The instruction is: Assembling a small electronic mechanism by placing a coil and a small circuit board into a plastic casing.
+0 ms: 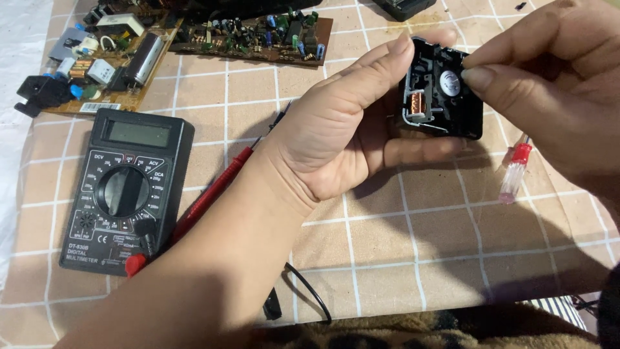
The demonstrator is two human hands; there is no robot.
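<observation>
1. The left hand (pixel 349 129) holds the small open black module (pixel 442 90) above the checked tablecloth (pixel 413 258).
2. The right hand (pixel 549 77) pinches closed on a part inside it.
3. This step looks like picking parts; it needs a gentle, steady pull.

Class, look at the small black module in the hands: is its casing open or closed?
Open: the black module shows its copper coil and inner parts uncovered.

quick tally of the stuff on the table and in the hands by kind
circuit boards: 2
multimeter: 1
red probe: 1
screwdriver: 1
open black module, held in left hand, right hand touching: 1
total: 6
</observation>
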